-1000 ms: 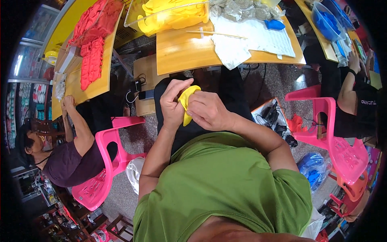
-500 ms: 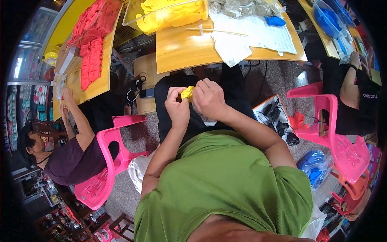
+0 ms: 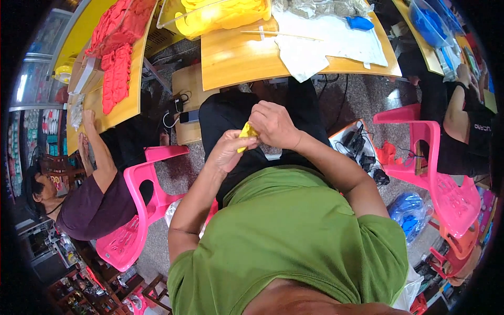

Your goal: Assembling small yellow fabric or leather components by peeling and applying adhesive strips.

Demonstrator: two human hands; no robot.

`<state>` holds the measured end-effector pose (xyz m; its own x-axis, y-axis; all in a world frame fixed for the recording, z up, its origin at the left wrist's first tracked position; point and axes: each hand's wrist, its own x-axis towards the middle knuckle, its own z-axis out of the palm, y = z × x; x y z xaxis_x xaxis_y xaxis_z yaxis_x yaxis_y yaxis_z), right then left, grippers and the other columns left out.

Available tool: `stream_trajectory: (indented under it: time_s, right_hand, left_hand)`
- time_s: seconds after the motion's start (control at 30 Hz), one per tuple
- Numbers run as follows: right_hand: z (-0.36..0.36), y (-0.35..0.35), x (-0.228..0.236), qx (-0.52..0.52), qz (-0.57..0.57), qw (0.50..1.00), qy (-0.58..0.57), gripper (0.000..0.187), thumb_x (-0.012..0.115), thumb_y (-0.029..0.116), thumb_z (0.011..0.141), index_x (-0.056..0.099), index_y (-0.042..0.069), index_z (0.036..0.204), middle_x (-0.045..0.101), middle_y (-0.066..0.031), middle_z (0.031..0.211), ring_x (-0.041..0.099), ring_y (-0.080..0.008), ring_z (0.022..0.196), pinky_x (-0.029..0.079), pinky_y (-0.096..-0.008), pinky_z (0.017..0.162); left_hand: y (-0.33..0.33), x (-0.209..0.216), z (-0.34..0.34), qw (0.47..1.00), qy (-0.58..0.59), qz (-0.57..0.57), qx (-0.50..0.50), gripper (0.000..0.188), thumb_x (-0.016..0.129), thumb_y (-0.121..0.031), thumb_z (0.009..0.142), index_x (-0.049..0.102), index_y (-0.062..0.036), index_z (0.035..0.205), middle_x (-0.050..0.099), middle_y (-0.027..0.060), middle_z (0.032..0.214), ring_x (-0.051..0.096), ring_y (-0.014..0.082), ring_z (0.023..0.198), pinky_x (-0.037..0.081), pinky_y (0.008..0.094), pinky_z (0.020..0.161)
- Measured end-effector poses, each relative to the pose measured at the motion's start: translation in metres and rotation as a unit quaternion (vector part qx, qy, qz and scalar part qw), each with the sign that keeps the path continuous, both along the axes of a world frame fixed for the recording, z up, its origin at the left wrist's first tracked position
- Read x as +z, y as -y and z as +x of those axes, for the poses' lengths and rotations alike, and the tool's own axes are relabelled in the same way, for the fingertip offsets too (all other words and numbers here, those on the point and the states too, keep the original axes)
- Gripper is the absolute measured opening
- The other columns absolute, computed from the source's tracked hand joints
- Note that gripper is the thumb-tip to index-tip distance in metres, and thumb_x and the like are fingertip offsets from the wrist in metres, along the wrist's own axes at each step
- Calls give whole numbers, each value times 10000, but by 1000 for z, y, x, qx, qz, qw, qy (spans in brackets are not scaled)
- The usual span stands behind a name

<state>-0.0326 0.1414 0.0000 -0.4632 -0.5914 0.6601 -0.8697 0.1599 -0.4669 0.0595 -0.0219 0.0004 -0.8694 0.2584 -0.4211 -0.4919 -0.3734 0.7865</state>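
Note:
Over my lap, both hands are closed on a small, soft, crumpled yellow piece (image 3: 245,136). My left hand (image 3: 230,150) pinches its lower part between thumb and fingers. At its upper right side, the bent fingers of my right hand (image 3: 273,125) hold it and hide part of it. Its exact kind is too small to make out. Beyond my hands stands a wooden table (image 3: 231,68). On its far left part is a clear plastic bin (image 3: 167,16) filled with similar yellow pieces (image 3: 226,20).
The table also bears a thin stick (image 3: 283,35), white sheets (image 3: 302,55), clear bags (image 3: 320,8) and a blue piece (image 3: 359,23). Left, a person (image 3: 100,199) sits at a table with red pieces (image 3: 116,79). Pink chairs (image 3: 436,157) stand on both sides; cables (image 3: 357,147) lie right.
My left hand has moved lower and turned palm-up. My right hand has stayed near the same spot, fingers more curled. The yellow piece now looks longer and hangs slightly lower.

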Motion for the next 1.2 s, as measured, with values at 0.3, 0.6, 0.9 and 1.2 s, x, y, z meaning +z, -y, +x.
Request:
stream_trajectory:
  time_s: [0.3, 0.6, 0.9, 1.2]
  right_hand:
    - [-9, -6, 20, 26, 59, 997, 35, 128, 624, 105, 685, 510, 54, 658, 509, -90, 692, 539, -275, 682, 462, -384, 587]
    - [-13, -12, -4, 92, -86, 904, 409, 117, 609, 76, 824, 573, -6, 900, 567, -46, 824, 566, -138, 736, 456, -264, 632]
    - [-15, -17, -3, 15, -69, 972, 226, 73, 610, -28, 734, 613, 5, 799, 594, -105, 706, 611, -251, 647, 481, -310, 563]
    - [-9, -16, 8, 50, -12, 955, 291, 45, 605, 35, 762, 612, 22, 804, 604, -113, 706, 618, -277, 643, 485, -344, 564]
  left_hand:
    - [-1, 20, 2, 990, -12, -19, 136, 438, 646, 3, 798, 443, -44, 1184, 588, 74, 834, 560, 121, 597, 477, 245, 524]
    - [14, 24, 11, 978, -18, 175, 113, 509, 651, -11, 799, 403, -62, 1241, 556, 66, 853, 443, 102, 555, 357, 244, 519]
    - [8, 24, 17, 975, -11, 199, 100, 511, 653, -24, 800, 393, -75, 1237, 554, 76, 822, 429, 105, 535, 339, 244, 506]
    - [8, 17, 17, 984, -104, -123, 75, 445, 613, -3, 814, 433, -58, 1218, 550, 39, 904, 518, 92, 700, 434, 226, 619]
